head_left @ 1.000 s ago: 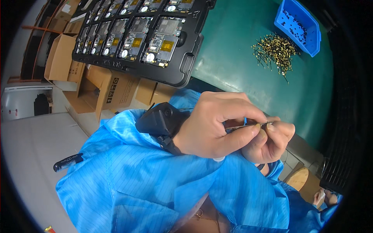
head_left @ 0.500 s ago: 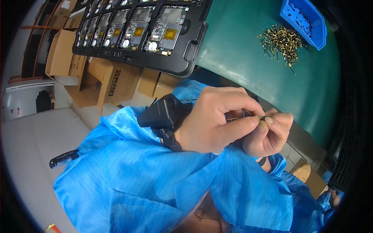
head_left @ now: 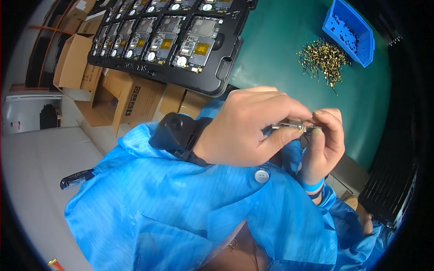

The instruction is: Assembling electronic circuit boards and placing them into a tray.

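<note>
Both my hands meet in front of my chest, close to the edge of a green-topped table (head_left: 271, 54). Between them is a thin, silver-edged circuit board (head_left: 282, 126), seen edge-on and mostly covered by fingers. My left hand (head_left: 246, 126), with a black device strapped at its wrist, pinches the board between thumb and fingers. My right hand (head_left: 327, 140), wearing a blue wristband, is closed with thumb and forefinger at the board's right end. Whether a smaller part is in its fingertips cannot be made out.
A black tray (head_left: 217, 86) of several circuit boards lies at the far left of the table. Further right are a heap of small black-and-gold parts (head_left: 323, 58) and a blue bin (head_left: 368, 56) with tiny black pieces. Cardboard boxes (head_left: 140, 101) stand on the left.
My hands have risen slightly, and my right hand has turned more upright. More of the board's edge shows between the fingers. The table's things sit slightly lower in view.
</note>
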The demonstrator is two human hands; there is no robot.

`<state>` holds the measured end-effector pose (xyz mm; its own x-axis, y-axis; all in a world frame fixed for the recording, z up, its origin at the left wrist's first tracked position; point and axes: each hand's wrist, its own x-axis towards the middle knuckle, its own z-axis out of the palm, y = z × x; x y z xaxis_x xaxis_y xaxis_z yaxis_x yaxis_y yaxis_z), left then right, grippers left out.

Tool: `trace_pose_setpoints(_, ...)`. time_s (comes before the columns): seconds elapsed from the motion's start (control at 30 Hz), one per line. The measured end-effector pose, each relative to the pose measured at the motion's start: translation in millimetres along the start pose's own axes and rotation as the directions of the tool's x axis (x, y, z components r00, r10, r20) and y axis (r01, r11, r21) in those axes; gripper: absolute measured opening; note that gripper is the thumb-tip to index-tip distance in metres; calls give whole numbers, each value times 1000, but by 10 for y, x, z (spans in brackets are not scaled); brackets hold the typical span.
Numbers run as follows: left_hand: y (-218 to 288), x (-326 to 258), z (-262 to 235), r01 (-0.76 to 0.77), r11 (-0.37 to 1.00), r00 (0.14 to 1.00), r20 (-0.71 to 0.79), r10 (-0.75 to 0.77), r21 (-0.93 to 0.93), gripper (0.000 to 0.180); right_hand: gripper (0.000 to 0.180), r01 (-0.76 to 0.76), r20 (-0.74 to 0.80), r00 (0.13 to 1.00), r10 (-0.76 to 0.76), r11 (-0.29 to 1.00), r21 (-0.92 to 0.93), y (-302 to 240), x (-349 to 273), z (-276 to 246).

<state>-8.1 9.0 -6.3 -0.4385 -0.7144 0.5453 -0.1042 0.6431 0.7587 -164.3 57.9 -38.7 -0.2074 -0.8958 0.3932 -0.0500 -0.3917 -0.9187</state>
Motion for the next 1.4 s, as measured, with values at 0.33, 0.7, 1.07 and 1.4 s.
trace_pose_setpoints(0.33, 8, 131, -75, -282, 919, 957, 13, 290, 277, 21, 18, 148, 280, 957, -76, 958, -245, -306, 247, -181)
trace_pose_setpoints(0.7, -176, 158, -28, -429, 868, 897, 5, 442, 250, 17, 20, 225, 327, 942, -72, 860, -458, -366, 269, -176)
trace_pose_setpoints(1.07, -165, 131, -49, -401, 888, 916, 77, 394, 227, 16, 18, 154, 252, 966, -63, 921, -359, -292, 184, -151)
trace_pose_setpoints(1.4, -185, 101, -13, -418, 873, 906, 44, 421, 253, 17, 17, 155, 254, 965, -65, 923, -353, -278, 164, -161)
